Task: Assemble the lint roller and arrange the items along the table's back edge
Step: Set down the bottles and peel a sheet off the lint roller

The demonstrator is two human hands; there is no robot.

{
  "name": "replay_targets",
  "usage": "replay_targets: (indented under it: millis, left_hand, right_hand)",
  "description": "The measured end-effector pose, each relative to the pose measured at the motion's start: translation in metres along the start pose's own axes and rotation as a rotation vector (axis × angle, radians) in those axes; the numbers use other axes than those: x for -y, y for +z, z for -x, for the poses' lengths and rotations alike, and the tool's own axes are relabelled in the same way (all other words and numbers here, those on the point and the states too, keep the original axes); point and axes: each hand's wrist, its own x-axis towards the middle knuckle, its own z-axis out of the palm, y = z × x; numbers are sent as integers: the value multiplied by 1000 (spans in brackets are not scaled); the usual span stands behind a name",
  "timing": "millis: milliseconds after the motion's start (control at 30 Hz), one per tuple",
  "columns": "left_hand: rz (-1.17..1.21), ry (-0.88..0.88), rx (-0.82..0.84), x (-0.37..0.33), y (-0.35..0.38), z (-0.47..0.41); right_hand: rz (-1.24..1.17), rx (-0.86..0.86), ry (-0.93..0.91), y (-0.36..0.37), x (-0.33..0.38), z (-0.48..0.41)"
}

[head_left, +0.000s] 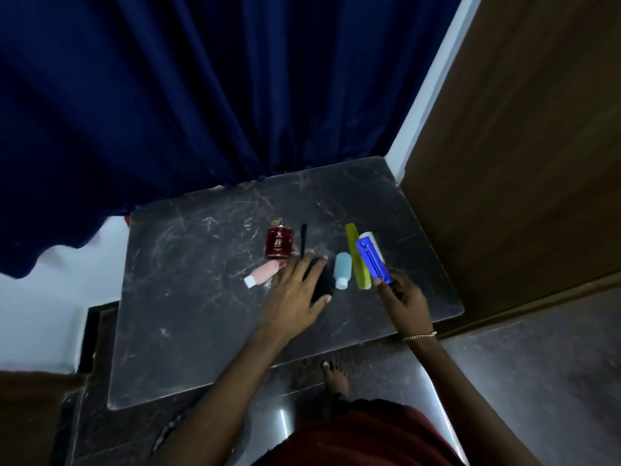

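R hand [401, 297] fingers curl round near end of blue roller handle [371, 262], long axis 5-to-11 o'clock. White roll [372, 242] lies just beside its far tip, approx 2 o'clock on table [201, 297]; R nearer. L hand [295, 287] fingers wide, flat over black item [322, 284].

A dark blue curtain [168, 95] hangs in deep folds across the top and left of the view, with a pale wall [33, 314] showing below its hem on the left and a white strip of wall [433, 79] running along its right side. A brown wooden panel [537, 129] fills the right side, beside that strip. Below lies a polished dark stone floor [537, 381] that catches a bright reflection, and 1 bare foot [336, 378] stands on it above a fold of red cloth [363, 435].
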Motion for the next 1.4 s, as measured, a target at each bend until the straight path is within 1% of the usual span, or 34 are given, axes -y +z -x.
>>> replay_targets:
  millis: [67,233,433,700,800,900,1133,1233,1333,1400]
  left_hand:
    - [-28,47,30,-13,7,-37]
    - [-98,130,178,-41,31,-109]
    - [-201,182,372,-58,59,-169]
    - [-236,247,512,-63,82,-209]
    - [-239,262,530,-65,88,-214]
    - [-277,268,584,-69,94,-217]
    - [-316,280,599,-70,100,-220]
    - [-184,211,609,-69,101,-221]
    - [46,109,547,-67,97,-217]
    - [71,41,484,-71,91,-216]
  right_hand:
    - [29,-10,21,-12,-11,-19]
    - [76,-2,92,-33,-32,-55]
    - [97,-8,130,-45,-43,-87]
    - [10,-15,175,-47,-54,-109]
    - [19,-2,180,-48,-56,-112]
    - [21,-1,186,-50,-59,-113]
    - [94,1,204,-59,-65,-110]
    - [107,4,222,-66,-64,-106]
    - [137,-3,219,-72,-61,-101]
    - [131,-17,190,-75,-58,-97]
